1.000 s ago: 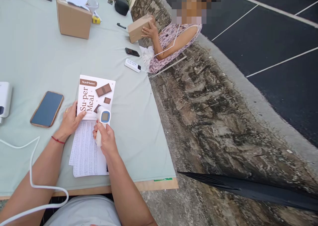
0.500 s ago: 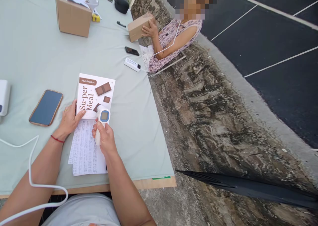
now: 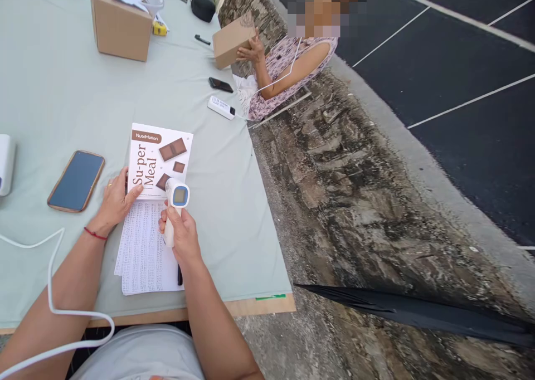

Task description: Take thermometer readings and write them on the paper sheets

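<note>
My left hand grips the lower left edge of a white box printed "Su-per Meal" with brown chocolate pieces. Its thumb lies on the front face, and the other fingers are partly hidden behind the edge. In my right hand is a white infrared thermometer with a blue-rimmed display facing me; its head overlaps the box's lower right corner. Handwritten sheets of paper lie below the box, with a black pen partly covered by my right wrist.
Left of my hand lies a phone; a white cable crosses my left forearm. Across the table, a co-worker holds a cardboard box. Another cardboard box, a power bank and a black phone are farther off.
My right hand has shifted slightly right with the thermometer, uncovering more of the pen. The co-worker has tilted the cardboard box. My left hand keeps its hold.
</note>
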`<state>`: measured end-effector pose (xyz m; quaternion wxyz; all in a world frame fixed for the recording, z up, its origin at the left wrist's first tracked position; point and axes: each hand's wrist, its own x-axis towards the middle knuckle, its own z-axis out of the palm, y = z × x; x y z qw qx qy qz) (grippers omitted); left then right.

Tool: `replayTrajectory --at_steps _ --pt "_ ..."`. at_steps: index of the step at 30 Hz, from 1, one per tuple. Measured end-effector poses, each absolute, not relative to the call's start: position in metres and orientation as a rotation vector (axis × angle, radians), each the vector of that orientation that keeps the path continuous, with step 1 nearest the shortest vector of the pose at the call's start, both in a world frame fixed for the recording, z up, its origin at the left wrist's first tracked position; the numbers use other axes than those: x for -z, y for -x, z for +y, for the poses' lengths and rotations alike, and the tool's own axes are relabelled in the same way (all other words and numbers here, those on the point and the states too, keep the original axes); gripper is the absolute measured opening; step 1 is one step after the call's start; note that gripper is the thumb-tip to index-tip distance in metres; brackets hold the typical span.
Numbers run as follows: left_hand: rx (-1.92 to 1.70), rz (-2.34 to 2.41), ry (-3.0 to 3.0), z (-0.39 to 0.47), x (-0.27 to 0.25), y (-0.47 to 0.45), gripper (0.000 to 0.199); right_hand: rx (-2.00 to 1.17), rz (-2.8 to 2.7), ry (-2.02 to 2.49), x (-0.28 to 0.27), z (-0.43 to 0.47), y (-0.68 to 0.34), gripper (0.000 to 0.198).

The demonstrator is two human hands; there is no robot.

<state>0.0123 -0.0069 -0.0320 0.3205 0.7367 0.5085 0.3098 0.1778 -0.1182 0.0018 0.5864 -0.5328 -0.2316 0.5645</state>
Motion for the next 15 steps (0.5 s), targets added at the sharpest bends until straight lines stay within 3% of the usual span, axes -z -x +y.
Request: replayTrajectory --at_steps 15 --pt "-0.868 1.318 -1.946 -0.001 0.034 -0.011 0.08 -1.098 -0.712 1.457 -0.01 -0.18 -0.21 0.04"
